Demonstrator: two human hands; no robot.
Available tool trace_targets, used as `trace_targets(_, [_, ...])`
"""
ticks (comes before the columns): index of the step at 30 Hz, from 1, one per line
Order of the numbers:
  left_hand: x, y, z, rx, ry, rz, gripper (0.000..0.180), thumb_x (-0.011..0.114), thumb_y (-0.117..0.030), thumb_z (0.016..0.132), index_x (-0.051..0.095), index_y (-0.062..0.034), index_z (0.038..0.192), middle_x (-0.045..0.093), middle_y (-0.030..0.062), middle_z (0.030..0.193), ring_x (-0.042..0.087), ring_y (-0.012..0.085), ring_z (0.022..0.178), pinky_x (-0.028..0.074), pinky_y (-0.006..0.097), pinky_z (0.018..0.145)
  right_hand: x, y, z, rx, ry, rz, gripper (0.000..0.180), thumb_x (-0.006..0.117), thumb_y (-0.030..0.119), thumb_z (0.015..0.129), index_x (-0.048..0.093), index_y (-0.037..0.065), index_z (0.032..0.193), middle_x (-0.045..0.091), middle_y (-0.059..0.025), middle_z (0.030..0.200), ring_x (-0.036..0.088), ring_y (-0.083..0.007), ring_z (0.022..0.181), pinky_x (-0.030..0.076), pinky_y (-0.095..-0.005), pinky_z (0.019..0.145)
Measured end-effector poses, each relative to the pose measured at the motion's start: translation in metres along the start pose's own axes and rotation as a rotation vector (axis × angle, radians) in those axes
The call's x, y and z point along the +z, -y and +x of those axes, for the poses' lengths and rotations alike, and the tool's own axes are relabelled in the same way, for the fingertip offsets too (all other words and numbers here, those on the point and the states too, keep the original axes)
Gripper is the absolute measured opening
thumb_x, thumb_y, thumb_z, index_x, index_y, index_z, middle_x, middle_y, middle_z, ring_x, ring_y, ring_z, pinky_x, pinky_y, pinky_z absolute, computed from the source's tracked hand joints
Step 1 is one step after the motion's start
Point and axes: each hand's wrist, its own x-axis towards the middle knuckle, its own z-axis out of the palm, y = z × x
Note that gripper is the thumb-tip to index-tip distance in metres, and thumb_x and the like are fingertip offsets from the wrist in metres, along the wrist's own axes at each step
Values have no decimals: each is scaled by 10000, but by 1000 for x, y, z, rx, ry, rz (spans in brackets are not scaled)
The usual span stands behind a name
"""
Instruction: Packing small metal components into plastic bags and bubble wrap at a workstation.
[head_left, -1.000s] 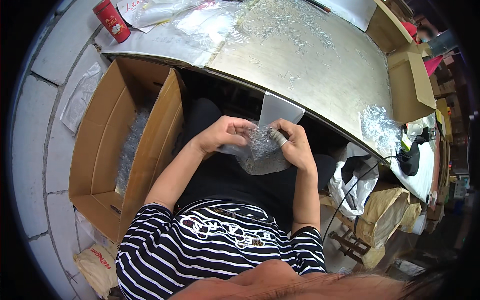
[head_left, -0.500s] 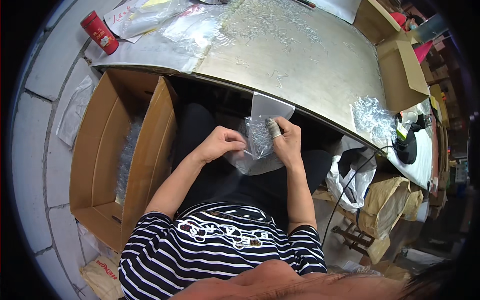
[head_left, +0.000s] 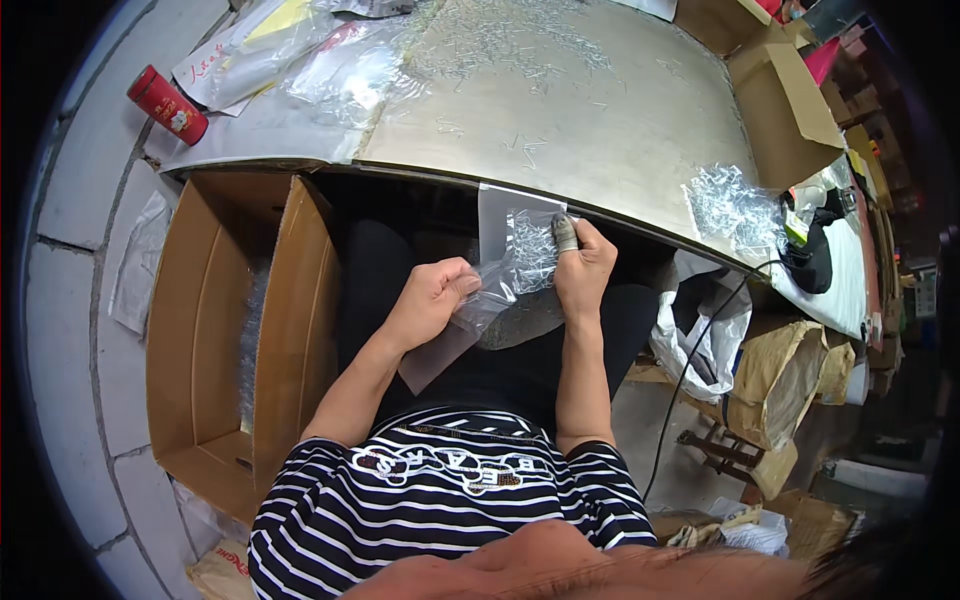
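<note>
A clear plastic bag [head_left: 532,252] filled with small bent metal wire pieces is stretched between my hands, over my lap. My right hand [head_left: 585,268] is closed on the bag's right side, thumb on top; a grey wrap covers that thumb. With fingers and thumb pressed together, my left hand [head_left: 432,298] grips the loose, unfilled end of the same bag. Below my left hand a pale translucent strip [head_left: 437,358] slants down toward my lap. A whitish sheet [head_left: 494,212] stands behind the bag at the table's edge.
A metal-topped table [head_left: 620,150] spans the front, with loose wire pieces scattered on it and a heap of them [head_left: 735,210] at the right. An open cardboard box [head_left: 205,330] stands at my left. A red flask [head_left: 167,105] and plastic bags lie far left. A black cable [head_left: 690,372] hangs at right.
The bag has come up and turned its filled face toward view. My left hand now draws its loose end down to the left. The whole view has shifted slightly.
</note>
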Motion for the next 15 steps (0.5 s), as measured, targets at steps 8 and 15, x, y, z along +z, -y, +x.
trace_targets(8, [-41, 21, -22, -56, -230, 40, 171, 581, -136, 947, 643, -26, 833, 502, -35, 588, 438, 37, 494, 342, 193, 454, -96, -71, 56, 92, -655, 103, 150, 540, 27, 928, 652, -67, 894, 521, 31, 677, 454, -68, 618, 357, -238, 524])
trace_targets(15, [-45, 10, 3, -34, -261, -228, 179, 577, -118, 948, 657, 20, 868, 620, 28, 674, 587, 86, 595, 476, 220, 560, -122, 45, 59, -246, -121, 216, 207, 614, 170, 955, 617, -20, 874, 564, 2, 743, 500, -65, 688, 416, -203, 651])
